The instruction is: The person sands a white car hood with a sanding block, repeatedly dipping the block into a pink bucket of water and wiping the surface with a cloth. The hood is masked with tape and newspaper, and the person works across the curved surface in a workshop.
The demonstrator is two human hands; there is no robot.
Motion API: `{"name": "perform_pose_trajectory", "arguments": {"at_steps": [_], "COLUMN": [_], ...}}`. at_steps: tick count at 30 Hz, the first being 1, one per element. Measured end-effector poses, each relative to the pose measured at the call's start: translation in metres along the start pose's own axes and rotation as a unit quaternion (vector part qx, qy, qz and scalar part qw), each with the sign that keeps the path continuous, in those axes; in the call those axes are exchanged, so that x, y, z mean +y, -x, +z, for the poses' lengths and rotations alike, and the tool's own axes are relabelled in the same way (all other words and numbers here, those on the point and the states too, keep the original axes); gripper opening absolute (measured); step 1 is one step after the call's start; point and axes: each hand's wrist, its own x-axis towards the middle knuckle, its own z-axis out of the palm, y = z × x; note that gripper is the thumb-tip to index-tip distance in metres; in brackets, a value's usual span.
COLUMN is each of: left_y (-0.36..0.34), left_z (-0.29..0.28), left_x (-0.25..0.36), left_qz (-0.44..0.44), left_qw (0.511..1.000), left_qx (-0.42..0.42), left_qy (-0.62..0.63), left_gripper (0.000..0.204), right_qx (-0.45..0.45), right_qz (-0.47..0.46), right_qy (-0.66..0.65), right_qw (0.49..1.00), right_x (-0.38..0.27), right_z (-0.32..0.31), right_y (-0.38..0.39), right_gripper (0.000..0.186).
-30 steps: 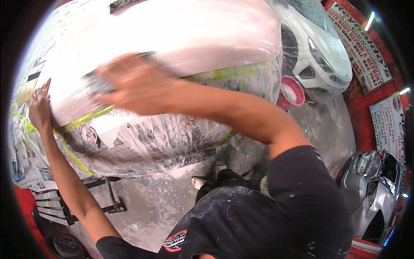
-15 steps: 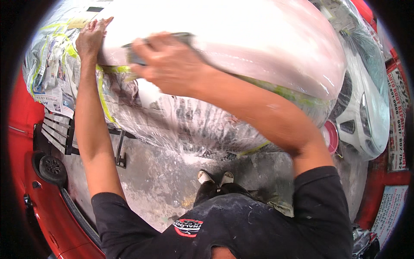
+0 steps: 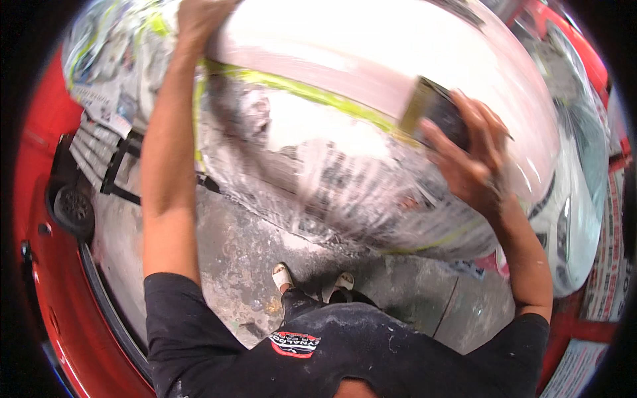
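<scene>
My right hand (image 3: 478, 152) grips a dark rectangular block (image 3: 441, 119) with a dull yellowish side, near the lower edge of a wet, pale pinkish-white panel (image 3: 352, 40), toward its right. My left hand (image 3: 201, 14) is at the panel's upper left edge, its fingers blurred and partly cut off by the frame. Below the panel, yellow-green tape (image 3: 292, 86) borders crinkled newspaper and clear plastic sheeting (image 3: 338, 186) covering the surface.
A red car (image 3: 79, 331) stands at lower left beside a slatted black metal frame (image 3: 106, 166). A white car front under plastic (image 3: 570, 239) is at right, before a red wall with signs (image 3: 600, 245). My sandalled feet stand on stained concrete (image 3: 232, 252).
My right hand and the block have swept from the panel's left part to its right. The view has shifted, and my left hand now sits higher in the picture.
</scene>
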Motion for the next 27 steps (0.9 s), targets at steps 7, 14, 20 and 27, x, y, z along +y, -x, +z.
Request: {"name": "perform_pose_trajectory", "arguments": {"at_steps": [7,14,20,27], "left_y": [-0.022,-0.025,-0.03,-0.025], "left_z": [-0.003,-0.007,-0.015,-0.023], "left_x": [-0.05,-0.108,-0.11,-0.117], "left_qz": [0.364,0.321,0.384,0.251], "left_qw": [0.895,0.926,0.889,0.961], "left_qx": [0.123,0.179,0.216,0.082], "left_qy": [-0.226,-0.081,-0.123,-0.086], "left_gripper": [0.02,0.017,0.012,0.02], "right_qx": [0.049,-0.053,0.017,-0.03], "right_qz": [-0.083,-0.008,-0.091,-0.045], "right_qy": [-0.022,0.018,0.023,0.025], "right_qw": [0.995,0.998,0.995,0.998], "right_x": [-0.061,-0.006,-0.077,-0.068], "right_z": [0.058,-0.019,0.064,0.046], "right_y": [-0.17,-0.025,-0.208,-0.16], "right_gripper": [0.038,0.056,0.04,0.043]}}
